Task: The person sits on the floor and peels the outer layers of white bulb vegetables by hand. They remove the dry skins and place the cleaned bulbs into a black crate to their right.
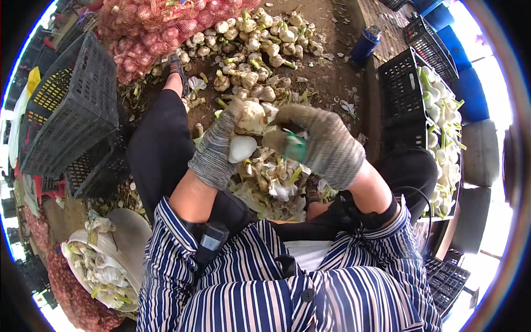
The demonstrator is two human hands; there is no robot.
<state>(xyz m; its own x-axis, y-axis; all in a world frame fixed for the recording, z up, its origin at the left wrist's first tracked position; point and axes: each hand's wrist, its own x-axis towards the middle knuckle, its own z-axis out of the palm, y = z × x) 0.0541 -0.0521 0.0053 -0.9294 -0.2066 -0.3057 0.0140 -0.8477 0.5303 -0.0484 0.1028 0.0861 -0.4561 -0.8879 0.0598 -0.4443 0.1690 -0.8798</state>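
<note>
My left hand (215,153), in a grey knitted glove, grips a garlic bulb (251,118) with papery, brownish outer skin. A smooth white rounded piece (242,148) shows just below the bulb, against the same palm; I cannot tell exactly what it is. My right hand (323,143), gloved alike and blurred, is closed around a small green object (295,147), with its fingertips close to the bulb's right side. Most of that green object is hidden by the fingers. Beneath both hands lies a heap of peeled garlic skins (278,182).
Untrimmed garlic bulbs (265,41) cover the ground ahead, beside red mesh sacks (166,33). To the right, a black plastic crate (400,99) holds cleaned bulbs, near a blue can (366,43). Stacked crates (79,108) and a white bucket (132,265) of skins stand left.
</note>
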